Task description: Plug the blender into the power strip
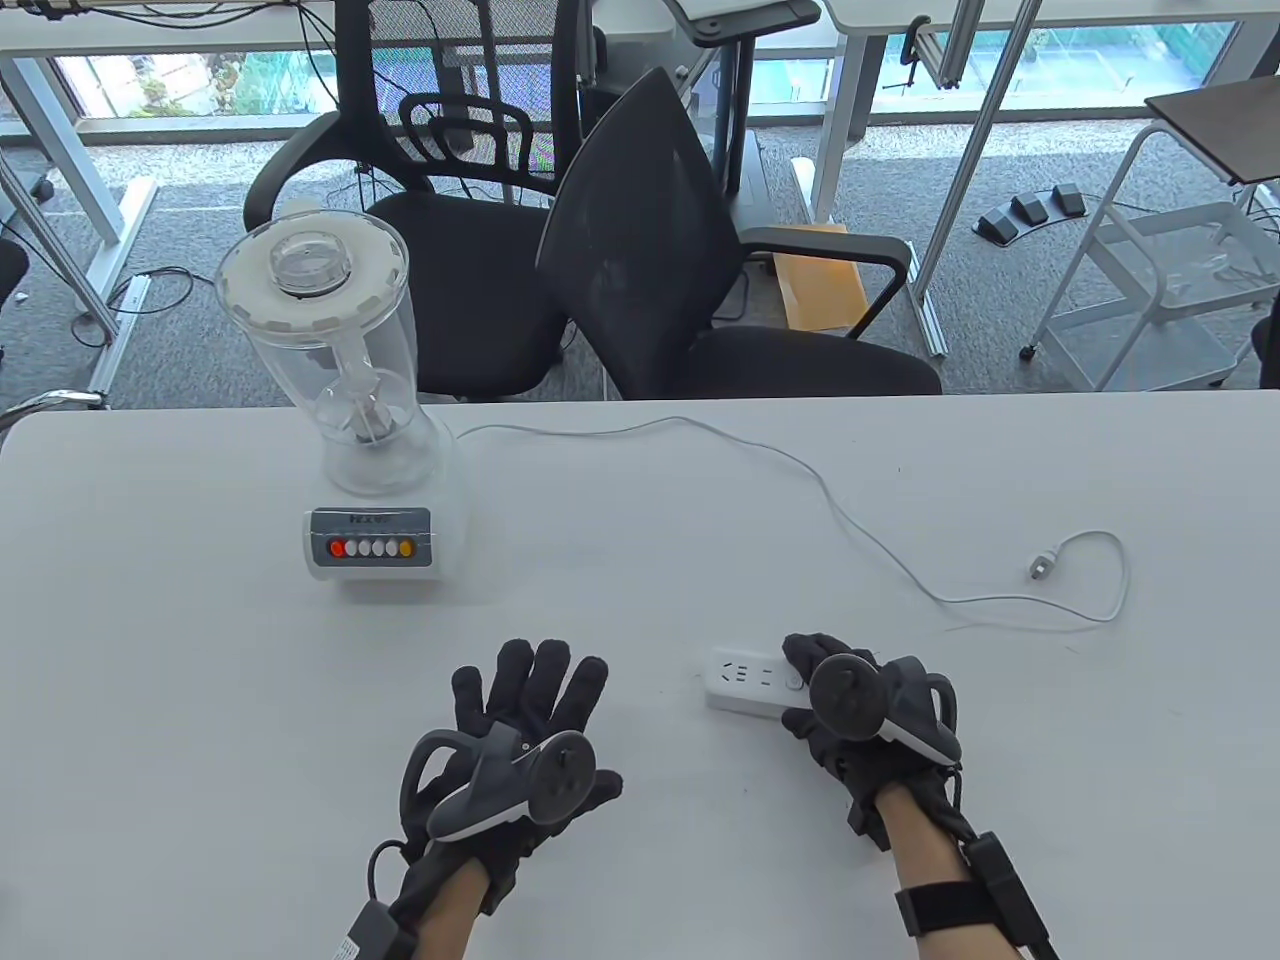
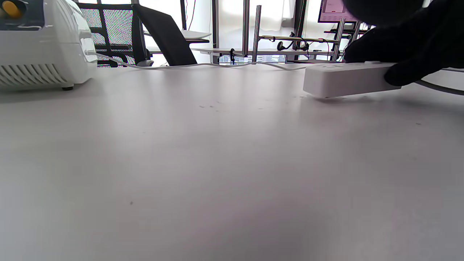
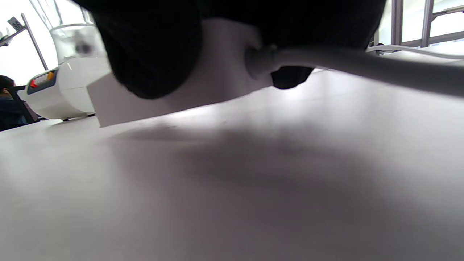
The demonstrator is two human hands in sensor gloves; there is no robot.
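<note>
A white blender (image 1: 350, 420) with a clear jug stands on the white table (image 1: 640, 500) at the left. Its thin white cord (image 1: 800, 480) runs right and ends in a loose plug (image 1: 1042, 568) lying on the table. A white power strip (image 1: 745, 682) lies near the front. My right hand (image 1: 850, 700) grips its right end, fingers over the top and thumb on the near side; the left wrist view shows this grip on the strip (image 2: 344, 78). In the right wrist view the strip (image 3: 224, 69) looks tilted. My left hand (image 1: 525, 720) rests flat and empty on the table.
Two black office chairs (image 1: 680, 260) stand just beyond the table's far edge. The power strip's own thick cord (image 3: 362, 67) leads off from its right end. The blender base (image 2: 40, 47) sits to the left of my left hand.
</note>
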